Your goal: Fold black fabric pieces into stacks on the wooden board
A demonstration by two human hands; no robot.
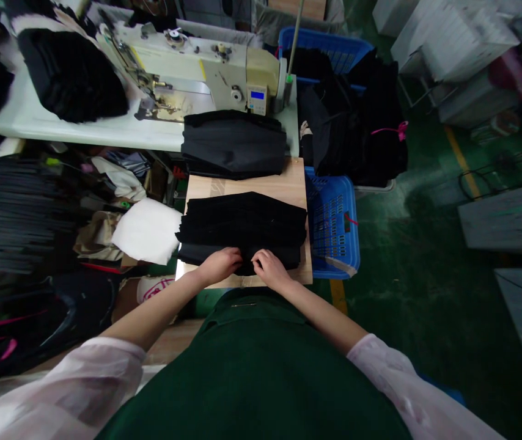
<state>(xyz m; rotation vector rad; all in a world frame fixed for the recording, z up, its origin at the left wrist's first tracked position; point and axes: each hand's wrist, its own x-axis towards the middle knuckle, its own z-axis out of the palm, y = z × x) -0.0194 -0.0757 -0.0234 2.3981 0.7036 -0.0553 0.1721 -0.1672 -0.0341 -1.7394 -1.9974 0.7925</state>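
Note:
A stack of black fabric pieces [247, 220] lies on a light wooden board [291, 174] in front of my body. Both hands are at its near edge, a small gap between them. My left hand [224, 264] has its fingers curled down on the near black piece. My right hand [268, 266] pinches at the same edge, thumb and fingers together. What lies between the fingertips looks like the edge of the black fabric. Behind this stack, a second stack of dark fabric pieces [233, 143] rests partly on the sewing machine table.
The sewing machine [224, 73] stands on a white table [91, 131] at the back. Blue plastic baskets [334, 226] and a heap of black fabric [352, 122] flank the board on the right. White cloth [148, 231] and a pile of dark strips [8, 214] lie left.

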